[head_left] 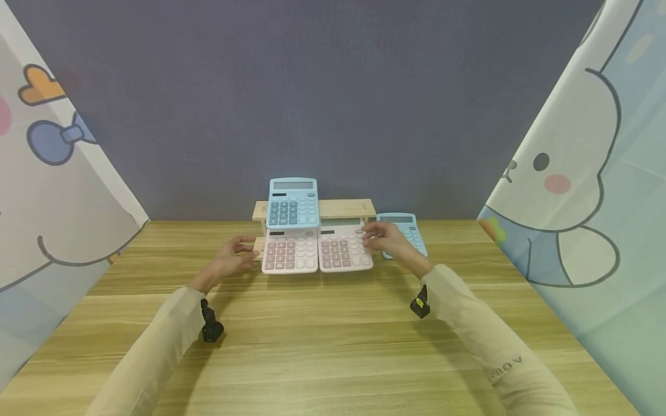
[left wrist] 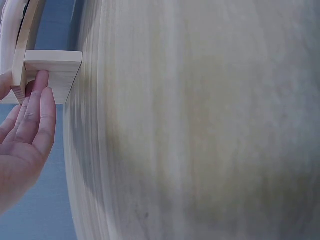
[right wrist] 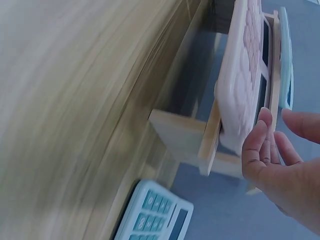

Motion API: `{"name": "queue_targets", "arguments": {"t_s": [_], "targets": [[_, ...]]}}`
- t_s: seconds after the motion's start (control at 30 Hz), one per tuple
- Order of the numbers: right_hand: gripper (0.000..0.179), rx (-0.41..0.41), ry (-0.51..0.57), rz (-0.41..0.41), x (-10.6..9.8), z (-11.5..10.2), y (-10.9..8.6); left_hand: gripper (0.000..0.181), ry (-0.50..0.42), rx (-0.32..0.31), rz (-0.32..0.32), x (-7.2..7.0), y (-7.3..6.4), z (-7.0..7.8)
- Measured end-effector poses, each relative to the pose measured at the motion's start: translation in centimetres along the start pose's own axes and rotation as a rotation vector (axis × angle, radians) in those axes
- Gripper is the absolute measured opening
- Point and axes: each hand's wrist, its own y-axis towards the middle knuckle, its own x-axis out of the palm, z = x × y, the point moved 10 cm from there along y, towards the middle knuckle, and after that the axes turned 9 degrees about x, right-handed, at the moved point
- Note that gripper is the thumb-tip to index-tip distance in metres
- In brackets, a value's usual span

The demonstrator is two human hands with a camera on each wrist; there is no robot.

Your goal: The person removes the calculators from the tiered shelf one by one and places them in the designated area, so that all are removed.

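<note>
A small two-tier wooden rack (head_left: 343, 208) holds a blue calculator (head_left: 292, 202) on its upper board. Two white-and-pink calculators lean side by side on the lower board: the left one (head_left: 290, 251) and the right one (head_left: 346, 248). At the lower board's left end, my left hand (head_left: 231, 258) grips the wood, thumb on one side and fingers (left wrist: 34, 117) beneath. My right hand (head_left: 387, 240) is at the right edge of the right pink calculator, fingers loosely bent, thumb apart. Whether its fingertips touch the calculator is hard to tell.
Another blue calculator (head_left: 406, 231) lies right of the rack, partly behind my right hand. The rack stands at the back of a wood-grain table (head_left: 322, 346), before a dark wall (head_left: 333, 104). Cartoon-printed sheets (head_left: 562, 162) flank both sides.
</note>
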Motion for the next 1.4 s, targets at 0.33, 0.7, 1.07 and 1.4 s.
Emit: {"name": "queue_targets", "arguments": {"t_s": [0.33, 0.7, 1.07, 1.4], "targets": [[0.041, -0.011, 0.004, -0.032, 2.8, -1.4, 0.7, 0.058, -0.005, -0.007, 0.001, 0.1, -0.1, -0.1], [0.04, -0.017, 0.048, -0.03, 5.3, -2.6, 1.4, 0.057, 0.004, -0.008, 0.001, 0.1, 0.0, -0.1], [0.04, -0.014, 0.108, 0.011, 6.4, -2.9, 2.6, 0.059, 0.021, -0.005, 0.007, 0.1, 0.0, 0.1], [0.04, 0.035, 0.215, 0.068, 6.6, -3.0, 4.0, 0.057, -0.015, -0.003, 0.016, -0.1, 0.0, -0.1]]}}
